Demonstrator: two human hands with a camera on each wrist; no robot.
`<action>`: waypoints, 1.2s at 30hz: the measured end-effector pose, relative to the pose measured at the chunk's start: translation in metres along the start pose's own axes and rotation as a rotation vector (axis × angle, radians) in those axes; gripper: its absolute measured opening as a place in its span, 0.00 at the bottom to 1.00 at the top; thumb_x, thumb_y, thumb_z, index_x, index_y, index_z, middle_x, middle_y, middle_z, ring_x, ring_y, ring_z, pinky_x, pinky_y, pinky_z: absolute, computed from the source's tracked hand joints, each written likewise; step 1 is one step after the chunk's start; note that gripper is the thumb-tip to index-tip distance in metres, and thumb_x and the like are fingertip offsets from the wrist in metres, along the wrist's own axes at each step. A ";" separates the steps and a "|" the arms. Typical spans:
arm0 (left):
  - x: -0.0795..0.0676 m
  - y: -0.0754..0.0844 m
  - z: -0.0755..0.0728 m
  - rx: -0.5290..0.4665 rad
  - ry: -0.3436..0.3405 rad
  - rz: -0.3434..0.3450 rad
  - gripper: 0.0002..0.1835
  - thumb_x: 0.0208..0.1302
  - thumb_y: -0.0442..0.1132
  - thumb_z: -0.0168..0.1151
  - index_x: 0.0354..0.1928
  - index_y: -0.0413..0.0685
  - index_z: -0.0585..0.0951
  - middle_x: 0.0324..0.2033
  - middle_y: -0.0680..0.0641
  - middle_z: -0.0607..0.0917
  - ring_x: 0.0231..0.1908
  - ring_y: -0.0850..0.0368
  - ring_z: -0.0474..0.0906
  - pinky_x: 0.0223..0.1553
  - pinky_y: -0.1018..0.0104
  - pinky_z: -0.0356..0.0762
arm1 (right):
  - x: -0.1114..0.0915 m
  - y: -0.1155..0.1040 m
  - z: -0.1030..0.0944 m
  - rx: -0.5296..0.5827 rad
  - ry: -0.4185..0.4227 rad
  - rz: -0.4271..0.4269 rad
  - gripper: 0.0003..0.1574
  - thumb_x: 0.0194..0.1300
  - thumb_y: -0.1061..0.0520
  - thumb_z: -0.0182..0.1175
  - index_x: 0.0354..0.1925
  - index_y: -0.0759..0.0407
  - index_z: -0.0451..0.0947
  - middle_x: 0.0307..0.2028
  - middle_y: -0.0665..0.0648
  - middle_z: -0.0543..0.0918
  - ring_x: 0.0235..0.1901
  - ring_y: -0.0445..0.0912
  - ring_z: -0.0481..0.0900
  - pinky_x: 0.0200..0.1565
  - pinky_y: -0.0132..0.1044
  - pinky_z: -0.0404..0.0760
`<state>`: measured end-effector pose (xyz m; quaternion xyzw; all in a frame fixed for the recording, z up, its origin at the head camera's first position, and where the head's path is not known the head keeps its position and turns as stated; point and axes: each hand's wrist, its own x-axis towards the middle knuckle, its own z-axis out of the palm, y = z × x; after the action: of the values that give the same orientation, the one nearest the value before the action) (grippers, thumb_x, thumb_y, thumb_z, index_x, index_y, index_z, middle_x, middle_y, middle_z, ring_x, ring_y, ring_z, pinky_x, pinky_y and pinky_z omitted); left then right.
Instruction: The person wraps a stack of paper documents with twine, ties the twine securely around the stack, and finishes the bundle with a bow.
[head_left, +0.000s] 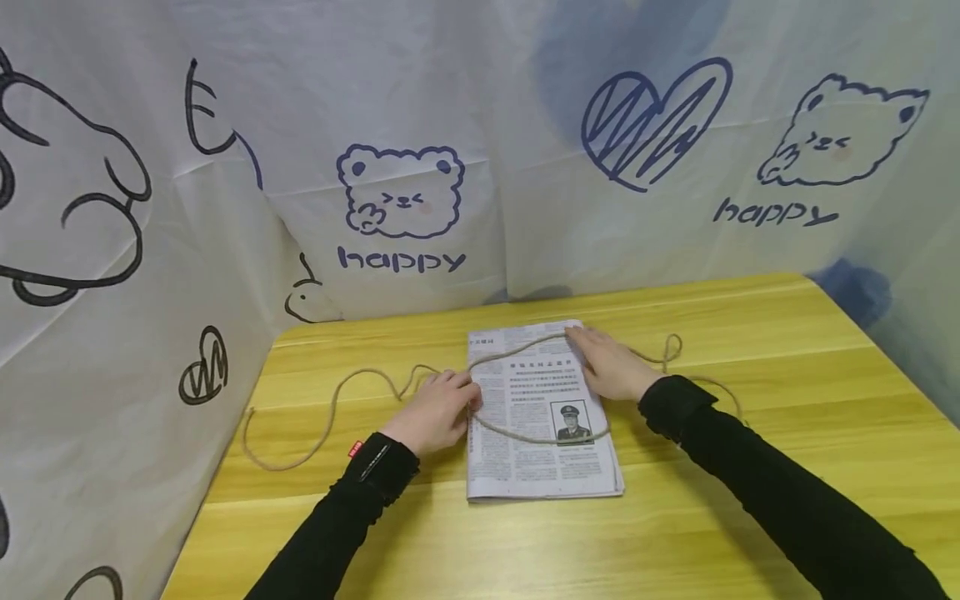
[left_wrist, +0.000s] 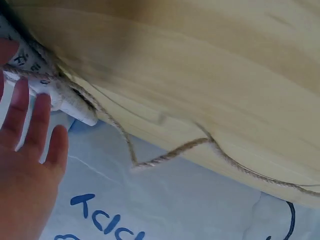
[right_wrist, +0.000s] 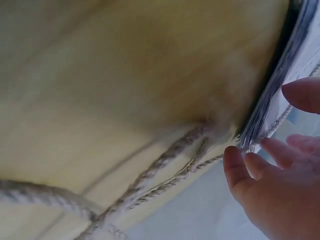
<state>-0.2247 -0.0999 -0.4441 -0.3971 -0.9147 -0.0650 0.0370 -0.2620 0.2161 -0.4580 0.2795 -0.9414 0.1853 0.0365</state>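
Note:
A folded newspaper (head_left: 525,467) lies flat on the yellow wooden table, its printed side with a small portrait facing up. Thin brown rope (head_left: 517,435) runs over it in two curved strands. My left hand (head_left: 438,410) is at the newspaper's left edge, where both strands come together; in the left wrist view its spread fingers (left_wrist: 37,122) reach up to the rope. At the upper right edge, my right hand (head_left: 611,362) has its fingertips by the upper strand. The right wrist view has its thumb (right_wrist: 302,95) apart from the fingers, which touch the newspaper's edge.
One rope tail (head_left: 330,417) winds leftward over the table (head_left: 420,550); on the right, more rope (head_left: 672,346) makes a small loop. White cloth (head_left: 525,233) with bear and heart drawings hangs behind the table and at its sides.

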 end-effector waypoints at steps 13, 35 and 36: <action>-0.013 -0.014 -0.006 -0.346 -0.001 -0.183 0.06 0.69 0.43 0.55 0.37 0.51 0.80 0.21 0.55 0.75 0.21 0.62 0.67 0.24 0.66 0.65 | -0.011 -0.001 0.001 -0.060 0.042 -0.067 0.02 0.65 0.62 0.59 0.34 0.59 0.76 0.29 0.54 0.75 0.30 0.48 0.72 0.34 0.44 0.73; -0.018 -0.036 -0.011 -0.125 0.164 -0.459 0.17 0.69 0.45 0.55 0.21 0.52 0.78 0.12 0.53 0.71 0.14 0.59 0.64 0.17 0.67 0.55 | -0.094 0.010 -0.022 0.145 -0.194 -0.036 0.16 0.71 0.58 0.51 0.24 0.51 0.69 0.17 0.44 0.60 0.18 0.36 0.58 0.26 0.33 0.61; -0.020 -0.036 -0.010 -0.125 0.146 -0.459 0.17 0.68 0.45 0.55 0.19 0.52 0.78 0.12 0.53 0.71 0.14 0.59 0.63 0.17 0.67 0.54 | -0.094 0.011 -0.022 0.141 -0.194 -0.031 0.16 0.71 0.58 0.51 0.24 0.51 0.69 0.17 0.44 0.60 0.18 0.36 0.58 0.25 0.33 0.61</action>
<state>-0.2376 -0.1401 -0.4398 -0.1746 -0.9701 -0.1565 0.0627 -0.1895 0.2813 -0.4574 0.3126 -0.9207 0.2226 -0.0718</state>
